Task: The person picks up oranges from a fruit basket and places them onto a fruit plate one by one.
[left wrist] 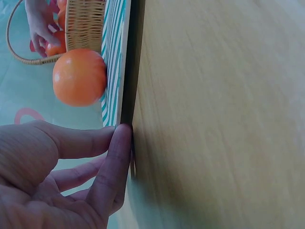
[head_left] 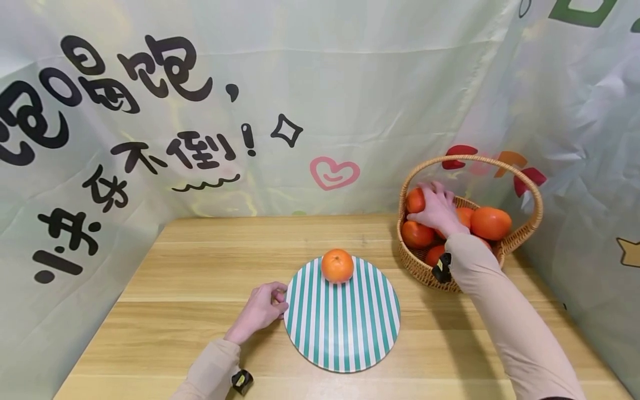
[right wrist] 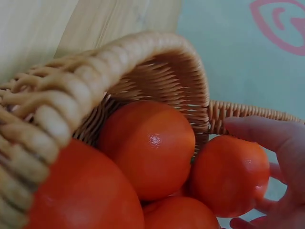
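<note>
My right hand (head_left: 438, 210) reaches into a wicker basket (head_left: 434, 276) and curls round an orange (right wrist: 231, 174) near the basket's left wall. Its thumb lies across one side of the fruit and its fingers are partly hidden behind. Several more round orange-red fruits (right wrist: 147, 148) crowd around it. With thumb and fingertips, my left hand (head_left: 260, 311) pinches the left edge of a round board with green and white stripes (head_left: 345, 328). Another orange (head_left: 337, 266) sits on the board near its far edge.
The basket's tall arched handle (head_left: 537, 205) rises over the fruit at the back right. Printed cloth walls (head_left: 320, 100) enclose the wooden table (head_left: 200, 266) at the back and sides. Bare wood shows left of the board.
</note>
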Available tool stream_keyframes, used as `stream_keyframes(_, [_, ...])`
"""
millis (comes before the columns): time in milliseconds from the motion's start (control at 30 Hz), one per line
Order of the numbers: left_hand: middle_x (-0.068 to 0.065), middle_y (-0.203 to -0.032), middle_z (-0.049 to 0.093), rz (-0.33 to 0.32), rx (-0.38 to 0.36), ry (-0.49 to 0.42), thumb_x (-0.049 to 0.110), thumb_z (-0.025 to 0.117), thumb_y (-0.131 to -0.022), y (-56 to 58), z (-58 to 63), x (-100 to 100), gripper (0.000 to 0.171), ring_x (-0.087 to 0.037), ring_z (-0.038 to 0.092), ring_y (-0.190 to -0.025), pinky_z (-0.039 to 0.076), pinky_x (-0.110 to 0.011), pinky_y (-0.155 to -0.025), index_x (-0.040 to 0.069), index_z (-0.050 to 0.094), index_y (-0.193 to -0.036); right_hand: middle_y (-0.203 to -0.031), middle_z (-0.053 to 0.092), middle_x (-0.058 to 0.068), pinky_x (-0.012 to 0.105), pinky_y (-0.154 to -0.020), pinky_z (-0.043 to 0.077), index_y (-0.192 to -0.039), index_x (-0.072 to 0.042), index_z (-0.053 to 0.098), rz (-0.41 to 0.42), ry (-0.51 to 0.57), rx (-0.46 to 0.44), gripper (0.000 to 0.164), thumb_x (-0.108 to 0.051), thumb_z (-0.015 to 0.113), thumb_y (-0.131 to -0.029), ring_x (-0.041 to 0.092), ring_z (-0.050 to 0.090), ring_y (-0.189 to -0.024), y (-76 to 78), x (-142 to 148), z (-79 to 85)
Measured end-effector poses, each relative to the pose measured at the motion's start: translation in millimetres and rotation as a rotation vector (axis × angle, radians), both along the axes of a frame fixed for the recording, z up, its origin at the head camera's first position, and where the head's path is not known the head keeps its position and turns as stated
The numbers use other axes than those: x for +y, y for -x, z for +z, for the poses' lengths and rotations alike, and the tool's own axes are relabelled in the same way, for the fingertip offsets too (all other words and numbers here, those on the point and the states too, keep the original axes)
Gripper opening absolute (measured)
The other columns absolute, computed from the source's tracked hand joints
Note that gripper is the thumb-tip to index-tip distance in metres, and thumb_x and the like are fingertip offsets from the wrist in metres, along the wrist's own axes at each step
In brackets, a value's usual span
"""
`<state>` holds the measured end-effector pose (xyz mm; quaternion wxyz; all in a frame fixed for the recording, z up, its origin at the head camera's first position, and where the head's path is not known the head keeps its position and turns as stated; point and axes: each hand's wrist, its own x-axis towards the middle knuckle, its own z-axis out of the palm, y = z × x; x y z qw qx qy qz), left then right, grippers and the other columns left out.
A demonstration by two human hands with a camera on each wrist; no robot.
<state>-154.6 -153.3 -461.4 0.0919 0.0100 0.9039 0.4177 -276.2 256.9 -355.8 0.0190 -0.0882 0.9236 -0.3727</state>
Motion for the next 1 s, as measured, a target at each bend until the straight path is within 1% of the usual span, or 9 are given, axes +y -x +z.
stream_keyframes(67, [-0.009,-0.091,0.062,0.001,-0.003,0.003,-0.002,0.069,-0.088,0.1,-0.2,0.7,0.041,-0.012,0.059,-0.067,0.055,-0.022,-0.057,-0.005,0.062,-0.128,-0.169,-0.009,0.020,0.064,-0.126,0.000,-0.162,-0.010,0.009,0.010,-0.071,-0.005,0.084,-0.023,0.057,-0.095,0.045,-0.012,-0.155,7.5,0.2,-1.2])
stream_keyframes(100, [-0.009,-0.091,0.063,0.002,-0.004,0.005,-0.002,0.069,-0.088,0.2,-0.2,1.0,0.041,-0.012,0.059,-0.067,0.055,-0.022,-0.057,-0.004,0.062,-0.128,-0.167,-0.006,0.027,0.068,-0.124,0.001,-0.160,-0.005,0.013,0.018,-0.160,0.029,0.085,-0.018,0.059,-0.091,0.052,-0.009,-0.152,13.6,0.2,-1.4])
stream_keyframes(167, [-0.009,-0.091,0.063,0.005,-0.004,0.006,-0.002,0.070,-0.088,0.4,-0.3,1.5,0.041,-0.012,0.059,-0.067,0.055,-0.022,-0.057,-0.004,0.062,-0.128,-0.163,0.005,0.033,0.070,-0.121,0.011,-0.156,0.000,0.023,0.006,-0.252,0.066,0.079,-0.012,0.058,-0.086,0.058,0.004,-0.148,22.3,-1.4,-2.0])
stream_keyframes(333, [-0.009,-0.092,0.062,0.008,0.000,0.010,-0.002,0.070,-0.087,0.8,0.4,2.1,0.041,-0.013,0.059,-0.069,0.055,-0.022,-0.058,-0.005,0.062,-0.127,-0.154,0.016,0.034,0.074,-0.105,0.032,-0.151,-0.002,0.031,-0.060,-0.377,0.094,0.078,-0.004,0.062,-0.079,0.061,0.022,-0.130,36.2,-6.2,-3.8])
stream_keyframes(467, [-0.009,-0.090,0.062,0.003,0.010,0.010,-0.002,0.070,-0.087,0.5,0.7,2.7,0.041,-0.013,0.059,-0.068,0.055,-0.022,-0.057,-0.005,0.062,-0.127,-0.153,0.016,0.037,0.076,-0.102,0.034,-0.152,-0.002,0.031,-0.079,-0.421,0.090,0.081,-0.001,0.062,-0.077,0.065,0.024,-0.128,41.5,-6.5,-4.7])
stream_keyframes(600, [-0.009,-0.089,0.062,-0.001,0.016,0.001,-0.003,0.069,-0.086,0.0,0.0,3.2,0.040,-0.012,0.059,-0.065,0.055,-0.022,-0.056,-0.005,0.062,-0.126,-0.147,0.024,0.039,0.074,-0.103,0.033,-0.148,-0.001,0.036,-0.080,-0.419,0.119,0.076,0.000,0.062,-0.076,0.065,0.030,-0.121,41.8,-4.2,-4.2])
stream_keyframes(767, [-0.009,-0.090,0.062,-0.002,0.018,-0.004,-0.004,0.069,-0.086,0.2,-0.2,2.9,0.041,-0.012,0.059,-0.066,0.055,-0.022,-0.056,-0.006,0.062,-0.126,-0.141,0.030,0.040,0.070,-0.105,0.031,-0.145,0.002,0.040,-0.072,-0.360,0.163,0.073,-0.001,0.063,-0.075,0.064,0.033,-0.118,37.0,-2.1,-1.9])
stream_keyframes(900, [-0.009,-0.091,0.062,0.001,0.013,0.003,-0.003,0.070,-0.087,0.7,0.6,2.4,0.041,-0.013,0.059,-0.068,0.055,-0.022,-0.057,-0.005,0.062,-0.127,-0.144,0.031,0.033,0.064,-0.102,0.034,-0.143,-0.002,0.041,-0.067,-0.255,0.131,0.067,-0.003,0.055,-0.078,0.058,0.030,-0.127,25.2,-1.2,0.4])
stream_keyframes(1000, [-0.009,-0.092,0.062,0.002,0.006,0.003,-0.002,0.069,-0.087,0.8,1.0,2.1,0.041,-0.013,0.058,-0.069,0.055,-0.022,-0.057,-0.005,0.062,-0.127,-0.143,0.033,0.024,0.053,-0.096,0.037,-0.138,-0.007,0.042,-0.068,-0.127,0.086,0.055,-0.007,0.051,-0.084,0.047,0.029,-0.130,10.0,-1.8,3.7])
